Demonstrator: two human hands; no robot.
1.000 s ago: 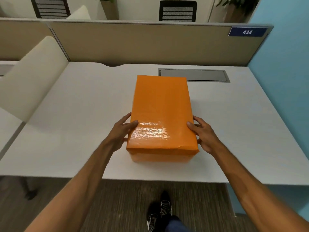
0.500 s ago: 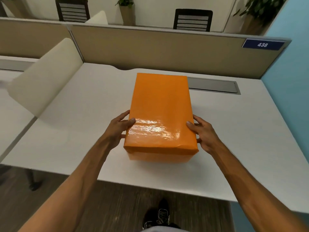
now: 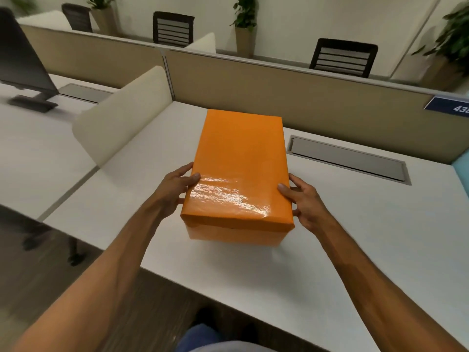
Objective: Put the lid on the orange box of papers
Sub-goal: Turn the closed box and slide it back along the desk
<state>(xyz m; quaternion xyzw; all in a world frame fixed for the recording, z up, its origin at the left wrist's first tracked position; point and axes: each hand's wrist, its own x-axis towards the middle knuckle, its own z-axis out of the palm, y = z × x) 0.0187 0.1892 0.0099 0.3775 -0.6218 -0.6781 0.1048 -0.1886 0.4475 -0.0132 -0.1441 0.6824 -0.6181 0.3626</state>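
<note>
— Where's the box?
— On the white worktop (image 3: pixel 355 250), near its front edge; the orange box (image 3: pixel 236 233) sits with the lid (image 3: pixel 241 168) on.
— And the hands?
— Left hand (image 3: pixel 175 189) and right hand (image 3: pixel 304 201) grip the lid's long sides.

1. Both bare forearms reach forward from the bottom corners, converging on the orange lid (image 3: pixel 241 168).
2. Left hand (image 3: pixel 175 189) is pressed flat against the lid's left edge, thumb hooked over the top near the front corner, fingers spread down the side.
3. Right hand (image 3: pixel 304 201) mirrors it on the lid's right edge, thumb laid on top, fingers wrapped along the side.
4. Both wrists are straight, palms facing each other across the lid.
</note>
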